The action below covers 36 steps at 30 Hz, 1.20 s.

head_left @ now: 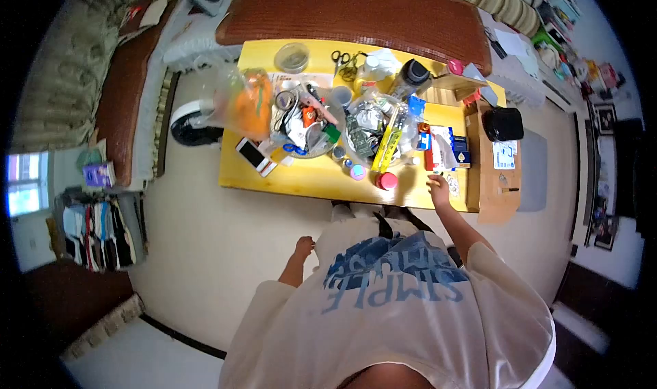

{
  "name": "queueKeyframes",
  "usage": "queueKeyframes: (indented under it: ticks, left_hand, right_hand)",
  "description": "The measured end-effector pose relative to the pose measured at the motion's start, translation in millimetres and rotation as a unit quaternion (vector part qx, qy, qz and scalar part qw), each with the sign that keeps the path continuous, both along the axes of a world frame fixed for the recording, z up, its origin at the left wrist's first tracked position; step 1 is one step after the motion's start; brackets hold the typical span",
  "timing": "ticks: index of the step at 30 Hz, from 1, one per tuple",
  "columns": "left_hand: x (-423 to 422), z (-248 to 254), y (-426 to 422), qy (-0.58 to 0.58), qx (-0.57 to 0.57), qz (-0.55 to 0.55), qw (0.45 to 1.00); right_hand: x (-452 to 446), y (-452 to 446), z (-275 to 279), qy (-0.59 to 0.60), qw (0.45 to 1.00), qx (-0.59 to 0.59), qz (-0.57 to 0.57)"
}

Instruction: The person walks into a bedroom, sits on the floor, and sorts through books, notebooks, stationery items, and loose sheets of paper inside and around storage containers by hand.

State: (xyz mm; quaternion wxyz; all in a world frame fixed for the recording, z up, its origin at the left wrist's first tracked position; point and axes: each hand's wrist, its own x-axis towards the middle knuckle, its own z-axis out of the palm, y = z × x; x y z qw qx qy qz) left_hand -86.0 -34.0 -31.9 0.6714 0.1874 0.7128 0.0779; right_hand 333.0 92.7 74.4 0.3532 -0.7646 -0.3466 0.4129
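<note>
My right hand [438, 187] is over the front right part of the yellow table [308, 189], just below a red and white box [430, 160]; its fingers look bent and anything between them is too small to name. My left hand [305, 246] hangs beside my body, away from the table, its fingers blurred. A red-lidded jar [387, 181] stands left of my right hand, near a small purple and blue round container [357, 172]. A yellow packet [391, 139] lies across a clear bag of items. Dark blue boxes [462, 152] lie behind my right hand.
A phone [252, 154], an orange bag [253, 105], a heaped tray with blue scissors [294, 149] and a dark bottle [410, 77] are on the table. A cardboard box [496, 177] with a black case [503, 124] stands at the right end. A brown sofa is behind.
</note>
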Motion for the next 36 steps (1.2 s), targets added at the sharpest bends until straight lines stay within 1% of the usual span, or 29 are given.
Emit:
queueKeyframes:
  ticks: [1,3,5,7,9,10,11,12,13,14,16,17,18,19,20,21,22,23,24,25,26,28,30,31,32,33,34,35,36]
  left_hand:
    - [-1.1,-1.9,0.4,-0.002,-0.003,-0.020,1.000]
    - [-5.1,-7.8,5.9,-0.005,-0.006,-0.061,0.998]
    - [-10.4,-17.8,16.2,-0.009,-0.010,-0.113,0.994]
    - [-13.2,-31.6,31.5,-0.012,-0.017,-0.172,0.985]
    - [-15.5,-49.6,54.1,-0.013,-0.007,-0.264,0.965]
    - [-15.2,-61.5,61.2,-0.012,0.024,-0.346,0.938]
    - [-18.7,-74.4,71.8,-0.017,0.143,-0.503,0.852]
    - [-22.1,-87.9,82.0,0.010,0.280,-0.619,0.734]
    - [-14.2,-91.1,88.8,0.026,0.490,-0.762,0.423]
    - [-4.7,-90.5,80.4,0.010,0.490,-0.769,0.410]
    - [21.5,-85.0,93.8,0.022,0.362,-0.730,0.579]
    - [37.6,-83.9,90.2,0.017,0.367,-0.741,0.562]
    - [53.7,-95.8,88.5,-0.002,0.268,-0.712,0.649]
    - [79.3,-102.9,101.4,-0.013,0.168,-0.670,0.723]
    - [106.2,-83.9,100.3,-0.015,0.177,-0.682,0.710]
    - [135.5,-55.2,106.2,-0.008,0.168,-0.721,0.672]
    - [171.7,-29.0,114.2,0.002,0.161,-0.757,0.633]
    - [191.8,-35.2,103.0,0.003,0.179,-0.749,0.638]
    - [218.9,-41.0,97.3,0.002,0.202,-0.738,0.644]
    - [251.2,-39.9,101.8,-0.044,0.235,-0.760,0.605]
    - [280.1,-26.6,95.4,-0.096,0.261,-0.777,0.565]
    - [346.1,-19.9,80.1,-0.099,0.198,-0.806,0.549]
    - [408.4,-26.7,50.4,-0.067,0.205,-0.888,0.407]
    - [451.1,0.2,30.1,0.002,0.219,-0.958,0.184]
    - [464.1,-63.0,32.9,-0.040,0.116,-0.901,0.415]
    - [486.6,-59.4,25.5,-0.035,0.114,-0.906,0.407]
    - [532.2,-44.6,12.3,-0.065,0.199,-0.916,0.342]
    - [582.6,-29.8,-9.4,-0.102,0.279,-0.916,0.270]
    - [628.6,-9.1,-27.4,-0.143,0.356,-0.902,0.195]
  right_hand:
    - [8.7,-18.1,4.9,0.011,1.000,-0.014,-0.010]
    - [24.1,-58.9,4.3,0.071,0.996,-0.048,-0.003]
    - [44.7,-113.0,-9.5,0.060,0.992,-0.076,0.075]
    - [50.8,-159.4,-10.6,0.038,0.978,-0.182,0.099]
    - [47.1,-194.4,1.0,-0.063,0.940,-0.287,0.173]
    - [43.4,-214.5,16.5,-0.018,0.939,-0.319,0.125]
    - [37.6,-229.4,22.4,0.030,0.936,-0.342,0.080]
    - [39.8,-253.7,21.4,0.049,0.944,-0.324,0.047]
    - [44.1,-282.8,21.3,0.068,0.949,-0.307,0.016]
    - [44.5,-317.6,25.9,0.057,0.948,-0.311,-0.027]
    - [45.2,-356.4,29.5,0.070,0.941,-0.320,-0.083]
    - [44.6,-378.7,33.4,0.083,0.930,-0.337,-0.119]
    - [46.1,-404.2,24.7,0.100,0.929,-0.322,-0.150]
    - [46.1,-420.8,7.7,0.118,0.930,-0.298,-0.179]
    - [42.6,-441.1,9.3,0.125,0.916,-0.325,-0.199]
    - [41.9,-451.6,5.7,0.129,0.904,-0.344,-0.217]
    - [43.2,-480.6,-26.1,0.158,0.912,-0.309,-0.220]
    - [42.6,-499.8,-24.1,0.190,0.898,-0.319,-0.236]
    - [46.6,-516.3,-34.6,0.192,0.902,-0.310,-0.231]
    - [53.2,-528.9,-50.3,0.174,0.916,-0.294,-0.212]
    - [59.9,-545.6,-63.2,0.155,0.927,-0.283,-0.193]
    - [83.2,-575.6,-92.5,0.118,0.941,-0.268,-0.167]
    - [110.4,-605.6,-110.3,0.070,0.952,-0.269,-0.129]
    - [124.3,-619.4,-119.1,0.020,0.960,-0.269,-0.081]
    - [138.0,-630.0,-127.9,-0.051,0.963,-0.264,-0.022]
    - [151.3,-634.2,-138.4,-0.118,0.960,-0.254,0.016]
    - [168.2,-633.4,-142.7,-0.156,0.958,-0.241,0.009]
    - [185.1,-628.7,-145.7,-0.163,0.960,-0.225,-0.034]
    - [206.7,-612.1,-130.1,-0.066,0.964,-0.200,-0.163]
